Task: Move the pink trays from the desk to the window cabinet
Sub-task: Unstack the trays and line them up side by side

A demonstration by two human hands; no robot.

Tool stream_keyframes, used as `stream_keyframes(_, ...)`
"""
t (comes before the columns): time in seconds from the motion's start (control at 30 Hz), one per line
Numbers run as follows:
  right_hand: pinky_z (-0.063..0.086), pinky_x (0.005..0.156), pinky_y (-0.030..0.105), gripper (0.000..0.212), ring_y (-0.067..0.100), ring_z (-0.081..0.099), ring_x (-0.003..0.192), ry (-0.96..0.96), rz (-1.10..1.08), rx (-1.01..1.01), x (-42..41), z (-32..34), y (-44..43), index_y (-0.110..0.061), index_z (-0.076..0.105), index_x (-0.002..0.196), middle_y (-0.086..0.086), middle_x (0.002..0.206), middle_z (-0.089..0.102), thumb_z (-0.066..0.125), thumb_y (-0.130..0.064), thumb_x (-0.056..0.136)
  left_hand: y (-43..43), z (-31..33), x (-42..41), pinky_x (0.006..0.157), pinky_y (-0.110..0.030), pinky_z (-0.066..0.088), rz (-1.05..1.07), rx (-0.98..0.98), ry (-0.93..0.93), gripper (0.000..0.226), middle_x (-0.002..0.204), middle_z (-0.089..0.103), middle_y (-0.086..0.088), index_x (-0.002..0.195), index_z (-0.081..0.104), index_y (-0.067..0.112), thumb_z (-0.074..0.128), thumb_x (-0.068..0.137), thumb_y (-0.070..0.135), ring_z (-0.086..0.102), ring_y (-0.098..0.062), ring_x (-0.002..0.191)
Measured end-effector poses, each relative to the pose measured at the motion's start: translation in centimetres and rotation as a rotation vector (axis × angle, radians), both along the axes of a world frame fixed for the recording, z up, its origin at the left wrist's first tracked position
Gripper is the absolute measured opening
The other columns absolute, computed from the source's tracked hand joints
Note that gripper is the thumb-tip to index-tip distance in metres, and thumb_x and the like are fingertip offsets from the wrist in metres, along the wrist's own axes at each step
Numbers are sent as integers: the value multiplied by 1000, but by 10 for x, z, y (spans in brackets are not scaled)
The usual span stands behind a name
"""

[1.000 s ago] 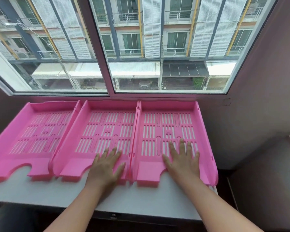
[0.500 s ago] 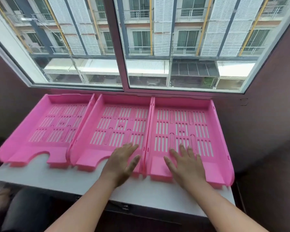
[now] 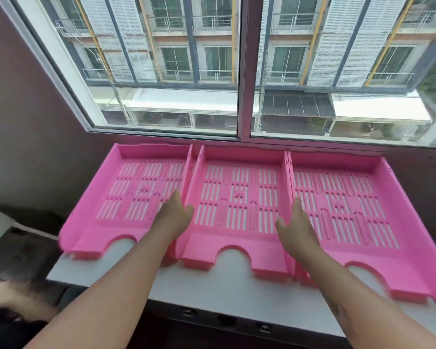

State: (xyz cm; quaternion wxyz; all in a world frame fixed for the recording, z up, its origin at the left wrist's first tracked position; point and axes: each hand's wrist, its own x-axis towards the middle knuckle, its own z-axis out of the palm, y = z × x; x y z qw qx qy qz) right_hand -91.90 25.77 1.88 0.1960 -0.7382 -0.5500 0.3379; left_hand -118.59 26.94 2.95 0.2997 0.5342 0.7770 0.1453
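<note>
Pink plastic trays, three in all, lie side by side on the white window cabinet (image 3: 232,285) under the window: left tray (image 3: 126,197), middle tray (image 3: 237,202), right tray (image 3: 350,210), each with a slotted floor and a notched front. Left hand (image 3: 174,215) and right hand (image 3: 296,227) rest flat at the middle tray's side walls, fingers extended, gripping nothing.

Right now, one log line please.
trays: three pink trays side by side on white cabinet top | left hand, right hand: open at middle tray's walls
</note>
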Motion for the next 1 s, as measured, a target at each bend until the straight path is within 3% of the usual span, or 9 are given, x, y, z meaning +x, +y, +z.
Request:
stream_keyframes(0.07, 49, 52, 31, 76, 16, 57, 67, -96, -34, 40, -4, -8, -1, -23, -4, 155, 8, 159, 21, 45, -17, 97, 5, 0, 0, 106, -44, 40, -18, 2, -60, 66, 159, 25, -19, 155, 5, 11, 41, 100, 20, 41, -36, 135)
stream_keyframes(0.13, 36, 41, 26, 78, 11, 48, 53, -156, -56, 66, -7, -14, 0, -22, -2, 155, 9, 157, 25, 47, -10, 95, 9, -1, 0, 97, -37, 41, -54, -14, -114, 65, 161, 20, -17, 156, 2, 14, 36, 100, 12, 43, -33, 133)
stream_keyframes(0.47, 38, 42, 27, 72, 12, 47, 54, -187, -102, 116, -9, -13, 1, -22, 8, 155, 8, 154, 32, 44, -7, 94, 14, -7, -5, 107, -48, 41, -68, 24, -230, 66, 163, 14, -13, 155, 0, 21, 36, 100, 10, 38, -33, 138)
stream_keyframes(0.53, 46, 53, 24, 70, 14, 56, 70, -139, -91, 157, -10, -9, -6, -19, 10, 155, 8, 156, 31, 47, -13, 96, 9, -7, -5, 112, -53, 33, -53, 57, -245, 68, 163, 16, -10, 155, 4, 22, 40, 98, 13, 34, -35, 141)
stream_keyframes(0.63, 49, 88, 31, 72, 27, 49, 129, -103, -127, 231, -13, -10, -36, -18, 11, 155, 5, 159, 26, 52, -19, 96, -14, -11, -3, 112, -48, 30, -48, 139, -204, 71, 162, 20, -6, 155, 10, 19, 49, 96, 22, 28, -29, 145)
stream_keyframes(0.7, 48, 88, 31, 72, 28, 48, 132, -70, -150, 274, -13, -17, -58, -21, 12, 155, 5, 157, 31, 53, -19, 96, -38, -18, -1, 106, -46, 39, -31, 195, -138, 72, 161, 25, -5, 155, 12, 20, 51, 95, 26, 36, -29, 141)
stream_keyframes(0.8, 53, 67, 21, 68, 22, 67, 98, -84, -128, 317, -9, -30, -72, -26, 15, 154, 6, 148, 45, 51, -15, 97, -62, -33, 1, 91, -45, 55, -36, 324, 6, 69, 155, 36, -11, 154, 13, 18, 50, 96, 22, 52, -33, 129)
stream_keyframes(0.87, 46, 48, 15, 66, 8, 59, 61, -118, -99, 350, -7, -38, -68, -23, 18, 154, 10, 133, 58, 50, -11, 97, -63, -39, 2, 82, -36, 57, -16, 359, -15, 61, 155, 35, -14, 153, 15, 14, 44, 99, 17, 56, -33, 124)
stream_keyframes(1.0, 30, 43, 9, 62, -1, 41, 49, -193, -107, 376, -6, -47, -62, -13, 27, 151, 13, 109, 67, 52, -6, 95, -59, -40, 4, 70, -19, 51, -10, 377, -22, 55, 156, 32, -16, 152, 19, 9, 40, 101, 13, 58, -32, 121)
